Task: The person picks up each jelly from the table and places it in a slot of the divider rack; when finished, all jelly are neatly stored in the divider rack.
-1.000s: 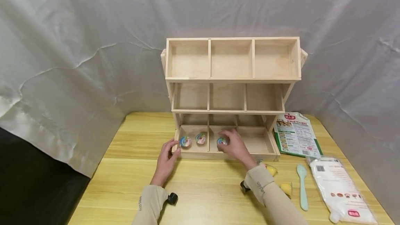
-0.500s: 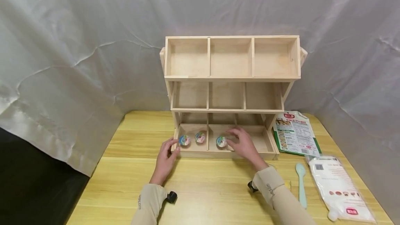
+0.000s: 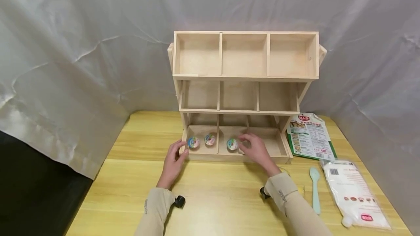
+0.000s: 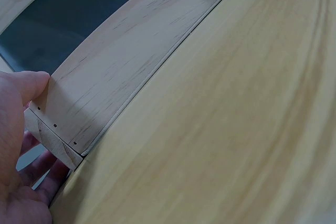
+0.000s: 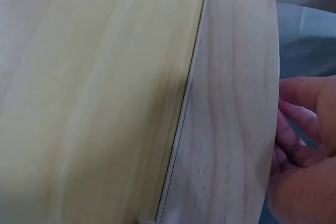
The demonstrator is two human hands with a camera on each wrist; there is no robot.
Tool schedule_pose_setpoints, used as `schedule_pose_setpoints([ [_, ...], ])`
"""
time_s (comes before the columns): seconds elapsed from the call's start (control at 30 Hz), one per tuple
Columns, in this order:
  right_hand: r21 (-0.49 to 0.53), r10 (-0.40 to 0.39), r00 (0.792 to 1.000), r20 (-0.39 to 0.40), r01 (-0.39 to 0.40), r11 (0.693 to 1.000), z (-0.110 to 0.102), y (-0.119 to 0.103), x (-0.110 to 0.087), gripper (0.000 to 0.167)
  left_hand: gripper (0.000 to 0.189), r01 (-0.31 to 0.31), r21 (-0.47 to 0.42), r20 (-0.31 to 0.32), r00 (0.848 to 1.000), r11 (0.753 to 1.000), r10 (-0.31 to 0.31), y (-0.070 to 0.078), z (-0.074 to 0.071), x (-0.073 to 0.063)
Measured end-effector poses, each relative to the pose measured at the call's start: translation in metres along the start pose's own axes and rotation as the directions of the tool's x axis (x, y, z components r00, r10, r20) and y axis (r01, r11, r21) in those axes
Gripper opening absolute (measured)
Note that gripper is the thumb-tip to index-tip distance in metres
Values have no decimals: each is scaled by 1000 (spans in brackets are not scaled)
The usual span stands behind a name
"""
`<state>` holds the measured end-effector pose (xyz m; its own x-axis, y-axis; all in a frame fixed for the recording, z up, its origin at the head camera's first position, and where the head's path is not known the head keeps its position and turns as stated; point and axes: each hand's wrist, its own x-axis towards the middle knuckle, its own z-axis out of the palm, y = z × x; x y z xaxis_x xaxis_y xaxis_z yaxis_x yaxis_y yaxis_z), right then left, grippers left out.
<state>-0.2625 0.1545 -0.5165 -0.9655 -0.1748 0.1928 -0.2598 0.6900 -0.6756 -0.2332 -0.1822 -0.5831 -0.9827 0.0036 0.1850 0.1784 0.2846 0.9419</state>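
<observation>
A three-tier wooden rack faces me. In its bottom tray, two small round cups with printed lids lie in the left compartment, one blue-edged cup and one pinkish cup. A third small cup stands past the divider. My left hand grips the tray's front left corner, thumb on the front board and other fingers behind the side. My right hand hovers just right of the third cup, fingers loosely bent and apart from it, close to the front board's upper edge in the right wrist view.
Right of the rack lie a green-edged food pouch, a pale green spoon and a white spouted bag. A yellow item is mostly hidden by the right sleeve. Grey cloth hangs behind and at both sides.
My right hand has let go of the third cup and drawn a little to the right. The left hand has stayed at the tray corner. The head view has shifted slightly.
</observation>
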Motion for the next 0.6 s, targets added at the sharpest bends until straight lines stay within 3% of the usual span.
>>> schedule_pose_setpoints([
  [0.3,18,24,1000,0,-24,1000,-3,3,-1,25,37,17,-13,8,1000,1000,-16,2,0,-1],
  [0.6,139,58,998,-9,-57,989,-25,3,-3,31,37,14,4,4,1000,1000,-14,2,0,1],
])
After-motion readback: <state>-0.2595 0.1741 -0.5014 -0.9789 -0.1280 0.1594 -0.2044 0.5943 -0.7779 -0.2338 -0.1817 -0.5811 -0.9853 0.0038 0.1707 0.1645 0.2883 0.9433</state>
